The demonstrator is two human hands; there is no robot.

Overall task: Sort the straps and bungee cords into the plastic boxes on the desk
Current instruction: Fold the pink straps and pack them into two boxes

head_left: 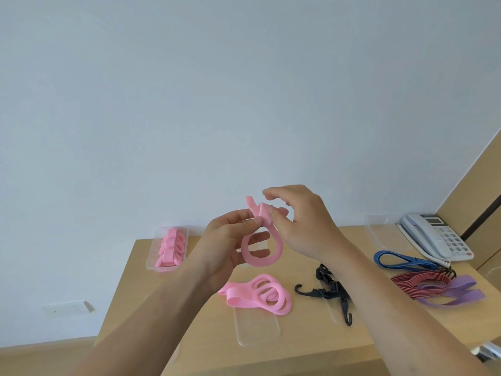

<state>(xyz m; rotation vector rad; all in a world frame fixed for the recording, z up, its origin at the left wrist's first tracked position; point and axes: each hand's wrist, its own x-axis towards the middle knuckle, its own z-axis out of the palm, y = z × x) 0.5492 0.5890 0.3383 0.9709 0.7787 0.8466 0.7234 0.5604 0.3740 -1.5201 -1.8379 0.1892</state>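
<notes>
Two bare forearms reach in from the bottom edge, over a light wooden desk (189, 335). Nearest on the desk lies a clear plastic box (257, 332), with a loose heap of pink straps (260, 297) resting partly on its far end. Just to the right, a black strap with hooks (329, 290) sprawls across a second clear box (334, 312). Further right, near the desk's edge, a red bungee cord (417, 284) lies touching a purple strap (458, 293), and a blue bungee cord (398, 260) sits just behind them.

Above the middle of the desk, both hands are raised and hold one pink strap (260, 260), which hangs in a round loop below them. The left hand (225, 245) pinches the strap's gathered top between thumb and forefinger, its other fingers reaching through the loop. The right hand (306, 226) pinches the same gathered part from the other side, its forefinger lifted and curled above.

At the far left corner of the desk, a clear box (151, 253) holds several folded pink straps (170, 248). At the far right stand another clear box (379, 234) and, beside it, a white desk telephone (436, 237). A plain pale wall (244, 90) fills the background.
</notes>
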